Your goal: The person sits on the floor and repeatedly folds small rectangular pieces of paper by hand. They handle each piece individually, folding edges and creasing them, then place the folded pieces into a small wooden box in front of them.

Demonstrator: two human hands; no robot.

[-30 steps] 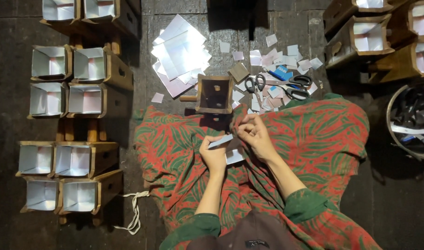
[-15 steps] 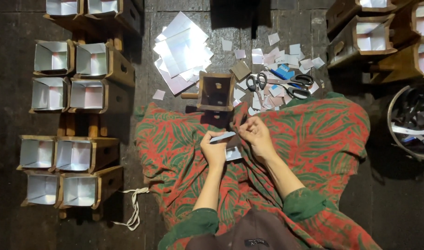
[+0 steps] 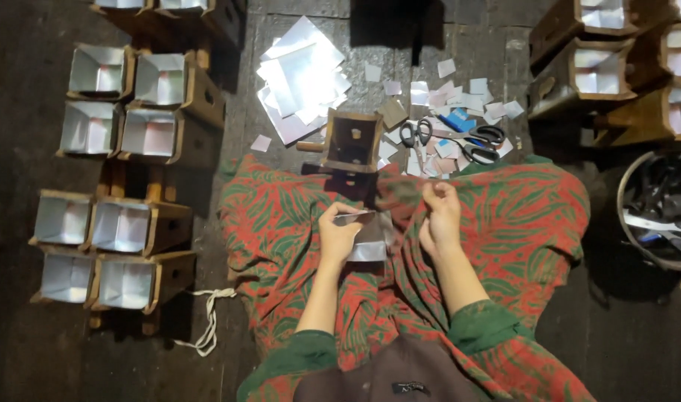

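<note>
Since the earlier frame the right hand (image 3: 439,217) has drawn slightly away from the left hand (image 3: 338,237), and the silver paper piece (image 3: 364,237) now hangs more fully open.

Head view: the left hand's grip is closed on the upper edge of the silver paper piece, held over the lap on the red and green cloth (image 3: 504,223). The right hand is curled nearly shut; whether it pinches anything cannot be told. One small wooden box (image 3: 351,141) stands unlined just ahead. Judged progress: eight lined boxes (image 3: 117,97) stand finished at left and more at right, while a stack of silver sheets (image 3: 299,74), cut scraps and scissors (image 3: 459,140) remain.
</note>
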